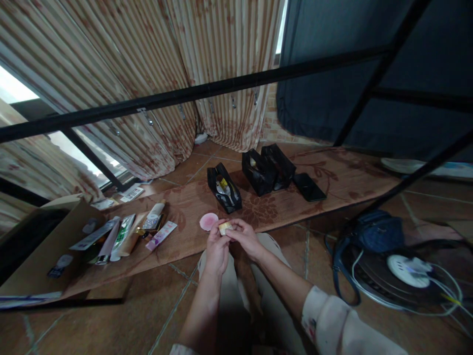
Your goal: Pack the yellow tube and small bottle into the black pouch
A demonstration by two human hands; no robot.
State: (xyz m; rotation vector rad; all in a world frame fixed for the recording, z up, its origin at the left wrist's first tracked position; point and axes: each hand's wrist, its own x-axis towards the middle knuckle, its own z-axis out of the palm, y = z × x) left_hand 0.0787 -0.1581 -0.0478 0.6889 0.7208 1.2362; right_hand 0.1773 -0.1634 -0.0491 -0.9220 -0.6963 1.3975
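Between the fingers of both hands is a small pale jar with a yellowish top (224, 228). My left hand (217, 246) grips it from the left, and my right hand (244, 237) pinches it from the right. Fingers cover part of it, so its label cannot be read. A round pink pad or disc (209, 221) lies just beyond my left hand. Farther off stands an open black mesh pouch (224, 188) with white and yellow items inside. Two more black pouches (257, 172) (278, 166) stand to its right.
Several tubes and bottles (125, 235) lie at the left beside a cardboard box (51, 241). A dark phone or tablet (309, 187) lies right of the pouches. Black metal bars (221, 88) cross ahead. A blue bag (380, 230) and a white power strip (408, 270) with cables are at the right.
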